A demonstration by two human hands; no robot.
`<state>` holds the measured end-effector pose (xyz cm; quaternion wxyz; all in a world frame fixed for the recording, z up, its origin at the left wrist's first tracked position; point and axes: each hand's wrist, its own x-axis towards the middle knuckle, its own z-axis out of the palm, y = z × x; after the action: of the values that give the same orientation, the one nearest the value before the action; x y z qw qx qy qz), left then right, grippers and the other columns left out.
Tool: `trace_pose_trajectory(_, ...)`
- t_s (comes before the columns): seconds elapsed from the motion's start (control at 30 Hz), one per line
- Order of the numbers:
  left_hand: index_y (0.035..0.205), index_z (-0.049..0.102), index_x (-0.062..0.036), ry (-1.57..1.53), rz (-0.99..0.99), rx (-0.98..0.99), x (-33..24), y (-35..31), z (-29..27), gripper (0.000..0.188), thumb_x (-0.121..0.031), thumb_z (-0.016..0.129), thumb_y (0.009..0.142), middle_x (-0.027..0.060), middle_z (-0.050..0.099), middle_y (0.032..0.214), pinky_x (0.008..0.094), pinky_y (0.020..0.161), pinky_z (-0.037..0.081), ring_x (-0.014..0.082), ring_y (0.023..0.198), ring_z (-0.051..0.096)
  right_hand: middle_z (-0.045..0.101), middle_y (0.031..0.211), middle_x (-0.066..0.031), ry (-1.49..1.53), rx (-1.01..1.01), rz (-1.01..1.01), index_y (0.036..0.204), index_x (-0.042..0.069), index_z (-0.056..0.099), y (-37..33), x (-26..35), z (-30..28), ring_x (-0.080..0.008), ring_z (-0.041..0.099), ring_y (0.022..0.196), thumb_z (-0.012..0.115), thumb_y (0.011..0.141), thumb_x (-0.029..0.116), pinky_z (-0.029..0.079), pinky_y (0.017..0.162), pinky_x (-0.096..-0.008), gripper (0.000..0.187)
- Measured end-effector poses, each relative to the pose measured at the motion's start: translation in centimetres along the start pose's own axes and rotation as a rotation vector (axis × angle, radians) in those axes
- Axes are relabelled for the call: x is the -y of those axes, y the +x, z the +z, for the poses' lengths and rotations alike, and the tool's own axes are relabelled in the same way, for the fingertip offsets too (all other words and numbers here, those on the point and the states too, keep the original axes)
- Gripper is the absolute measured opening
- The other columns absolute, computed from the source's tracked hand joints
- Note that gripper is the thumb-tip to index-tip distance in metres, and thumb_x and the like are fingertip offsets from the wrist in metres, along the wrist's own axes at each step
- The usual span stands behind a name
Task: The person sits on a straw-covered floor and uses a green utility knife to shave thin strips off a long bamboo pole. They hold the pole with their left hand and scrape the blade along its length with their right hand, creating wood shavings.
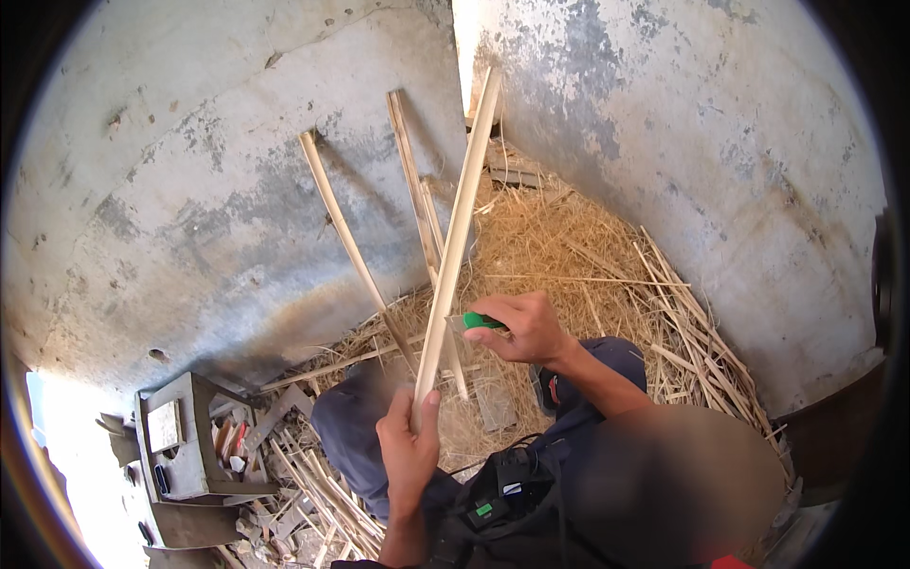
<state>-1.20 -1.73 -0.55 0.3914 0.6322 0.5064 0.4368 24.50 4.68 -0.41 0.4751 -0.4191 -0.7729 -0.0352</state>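
Observation:
My left hand (409,446) is closed around the lower end of a long, pale split bamboo strip (460,223). The strip slants up and away, its far end in front of the gap between the walls. My right hand (526,327) grips a knife by its green handle (482,321), just right of the strip's middle. The short blade (456,323) points left and meets or nearly meets the strip's edge; I cannot tell which. My bent knees in dark trousers (351,427) lie on either side.
Two bamboo pieces (343,226) (409,171) lean on the left wall (218,171). Curly shavings (540,242) cover the floor ahead. Split strips (701,341) pile along the right wall (701,142); more strips (327,503) lie lower left beside a wooden box (180,484). A blurred patch hides the lower right.

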Motion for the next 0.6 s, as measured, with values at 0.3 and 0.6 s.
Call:
trace_pose_trajectory(0.3,0.089,0.058,0.0024,-0.001,-0.001,0.011,-0.18,0.17,0.48,0.032,-0.018,0.072,0.108,0.0061,0.039,0.065,0.0333,0.055,0.031,0.0084,0.066,0.035,0.076,0.081,-0.0066,-0.016,-0.022,-0.022,0.103,0.007,0.079,0.14,0.15,-0.02,-0.0241,0.073,0.064,0.080,0.100,0.043,0.057,0.056,-0.0354,0.036)
trace_pose_trajectory(0.6,0.094,0.064,0.0034,0.002,0.009,0.010,-0.46,0.01,0.42,0.027,-0.018,0.073,0.107,0.0061,0.041,0.064,0.0334,0.054,0.032,0.0083,0.063,0.035,0.077,0.085,-0.0039,-0.073,-0.095,0.015,0.104,0.011,0.079,0.13,-0.28,-0.21,-0.0229,0.074,0.063,0.082,0.097,0.041,0.055,0.054,-0.0353,0.031)
